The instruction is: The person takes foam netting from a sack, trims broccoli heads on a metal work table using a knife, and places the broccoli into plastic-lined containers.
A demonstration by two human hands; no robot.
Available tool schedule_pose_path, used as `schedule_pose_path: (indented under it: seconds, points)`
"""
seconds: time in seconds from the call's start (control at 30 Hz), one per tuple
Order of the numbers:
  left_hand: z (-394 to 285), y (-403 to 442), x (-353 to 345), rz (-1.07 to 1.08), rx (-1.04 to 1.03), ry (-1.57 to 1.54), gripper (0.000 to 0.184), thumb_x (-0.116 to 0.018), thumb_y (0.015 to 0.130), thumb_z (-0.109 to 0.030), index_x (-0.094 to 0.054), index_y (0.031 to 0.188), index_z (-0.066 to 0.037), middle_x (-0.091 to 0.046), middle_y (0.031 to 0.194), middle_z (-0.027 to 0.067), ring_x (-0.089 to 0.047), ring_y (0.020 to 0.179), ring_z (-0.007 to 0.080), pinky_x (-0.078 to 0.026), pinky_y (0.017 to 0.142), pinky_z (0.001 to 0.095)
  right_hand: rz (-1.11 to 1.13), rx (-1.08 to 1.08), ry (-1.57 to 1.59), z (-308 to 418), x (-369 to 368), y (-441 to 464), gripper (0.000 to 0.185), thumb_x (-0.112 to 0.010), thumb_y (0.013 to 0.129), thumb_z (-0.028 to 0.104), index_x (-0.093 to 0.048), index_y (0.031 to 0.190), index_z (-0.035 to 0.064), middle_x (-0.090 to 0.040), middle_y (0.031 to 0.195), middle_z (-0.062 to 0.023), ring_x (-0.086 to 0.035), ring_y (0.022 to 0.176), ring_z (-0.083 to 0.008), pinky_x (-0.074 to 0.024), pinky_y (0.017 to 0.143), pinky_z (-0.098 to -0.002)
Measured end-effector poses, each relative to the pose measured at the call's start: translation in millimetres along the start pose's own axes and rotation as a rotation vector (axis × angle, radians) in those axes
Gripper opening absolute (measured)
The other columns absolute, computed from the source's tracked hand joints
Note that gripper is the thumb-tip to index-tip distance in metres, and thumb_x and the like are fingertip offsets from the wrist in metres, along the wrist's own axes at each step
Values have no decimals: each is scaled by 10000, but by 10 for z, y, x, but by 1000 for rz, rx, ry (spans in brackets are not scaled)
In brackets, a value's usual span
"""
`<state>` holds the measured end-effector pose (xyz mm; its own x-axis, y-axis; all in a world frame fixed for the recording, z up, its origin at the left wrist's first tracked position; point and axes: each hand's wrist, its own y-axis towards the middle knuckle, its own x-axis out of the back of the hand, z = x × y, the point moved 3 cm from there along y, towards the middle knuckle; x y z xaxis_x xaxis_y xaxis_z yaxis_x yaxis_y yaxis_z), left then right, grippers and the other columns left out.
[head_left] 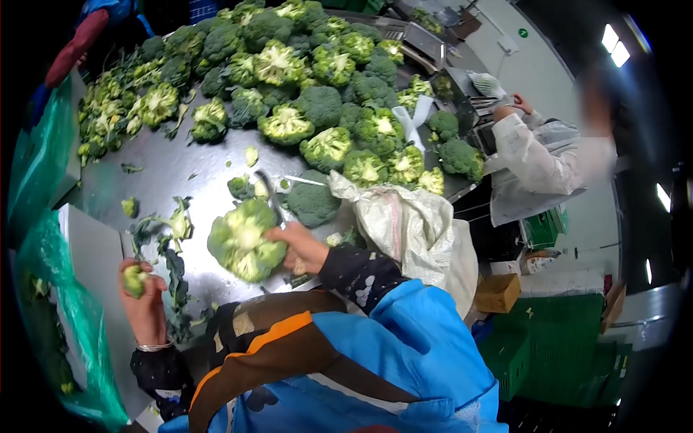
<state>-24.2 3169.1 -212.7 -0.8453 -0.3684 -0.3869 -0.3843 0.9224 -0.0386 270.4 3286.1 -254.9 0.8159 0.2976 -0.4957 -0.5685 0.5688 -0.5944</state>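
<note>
My left hand (144,307) is closed around a small green broccoli piece (133,281) at the table's left edge. In my right hand (302,247) is a knife (270,193) with a dark curved blade pointing up and away; its handle is mostly hidden by the fingers. Right beside those fingers is a large broccoli head (247,240), cut stem side up; whether they also touch it I cannot tell. Just beyond are a dark green broccoli head (312,199) and a small floret (240,188). Leafy trimmings (177,278) lie between my hands.
A big heap of broccoli (289,94) covers the far side of the metal table (209,162). A white woven sack (404,224) bunches at my right. Left stands a box (94,252) with green plastic film (68,289). A person in white (534,159) works at the right.
</note>
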Motion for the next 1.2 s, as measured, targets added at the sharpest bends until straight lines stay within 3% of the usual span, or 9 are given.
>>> schedule_pose_path:
  seconds: [0.13,0.23,0.33,0.47,0.57,0.67,0.77,1.03,1.2]
  points:
    - [264,-94,-109,299,-115,1342,976,-761,559,68,-300,1404,-94,-379,1389,179,-314,1331,319,-301,1079,399,-293,286,29,938,587,-256,326,-647,788,343,-537,1000,121,-465,627,-26,-421,381,-128,-326,323,-275]
    - [615,-204,94,317,-22,1051,953,-798,562,10,-325,1383,-93,-423,1345,184,-393,1271,326,-334,1054,398,-500,450,104,1616,1137,-420,392,-682,761,390,-527,1016,136,-482,615,-49,-460,388,-158,-385,348,-280]
    - [863,-314,281,360,418,855,892,-805,597,-39,-347,1362,-66,-458,1308,187,-459,1203,327,-401,990,387,-750,541,315,2028,1830,-373,456,-713,714,456,-478,1000,191,-389,606,-38,-392,451,-155,-341,392,-286]
    - [816,-357,293,380,127,999,787,-789,650,-80,-389,1328,-59,-502,1263,181,-552,1080,321,-455,910,376,-684,749,511,2425,2483,-239,483,-703,777,393,-434,1112,172,-439,698,-31,-363,486,-115,-334,422,-259]
    - [731,-349,326,300,331,963,744,-783,658,-80,-417,1306,-59,-530,1235,174,-572,1058,324,-460,902,378,-689,851,540,2536,2569,-174,441,-649,833,351,-422,1153,150,-564,931,-128,-382,490,-117,-359,440,-252]
    - [706,-400,320,320,295,995,691,-769,681,-82,-443,1291,-63,-545,1219,172,-571,1065,325,-462,905,379,-488,798,412,2433,2296,64,291,-596,873,282,-483,1100,138,-603,1129,-177,-394,472,-114,-362,433,-242]
    - [604,-494,253,369,299,994,641,-746,721,-110,-456,1290,-71,-535,1241,166,-563,1081,325,-461,915,379,-274,482,163,2215,1823,330,357,-567,878,249,-488,1205,130,-656,978,-105,-381,451,-100,-337,409,-243]
    - [-785,-682,44,645,248,656,592,-669,834,-164,-397,1348,-51,-506,1297,123,-506,1171,230,-405,986,375,-29,415,-488,1261,5,595,267,-563,836,130,-509,1083,44,-620,759,-92,-401,365,-83,-307,326,-211]
    - [-2071,-702,567,173,-4,1042,597,-701,792,-184,-442,1320,-82,-531,1275,107,-522,1144,222,-412,976,375,72,233,-617,604,-557,522,220,-529,840,78,-492,1051,27,-627,731,-113,-407,351,-83,-314,311,-220]
